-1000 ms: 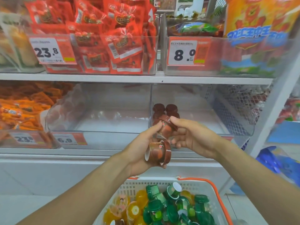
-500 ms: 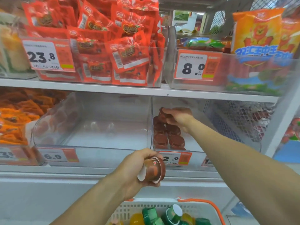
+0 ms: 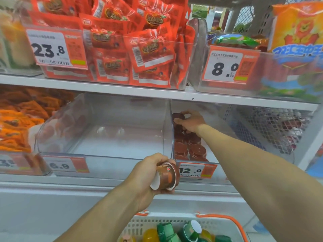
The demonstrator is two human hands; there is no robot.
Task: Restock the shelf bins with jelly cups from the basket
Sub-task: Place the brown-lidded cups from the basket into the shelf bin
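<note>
Deep inside the right clear bin (image 3: 212,155), tagged 12.0, the right hand (image 3: 191,120) pinches a brown jelly cup (image 3: 177,117) atop the rows; the left hand (image 3: 148,173) grips stacked brown cups (image 3: 166,177) above the basket (image 3: 220,224), beside the empty 6.9 bin (image 3: 104,137)

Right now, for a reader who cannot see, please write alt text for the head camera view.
The right hand places a brown jelly cup at the back of a clear shelf bin tagged 12.0, behind rows of brown cups. The left hand holds stacked brown cups in front of the shelf, above a white basket of green and yellow cups.
</note>
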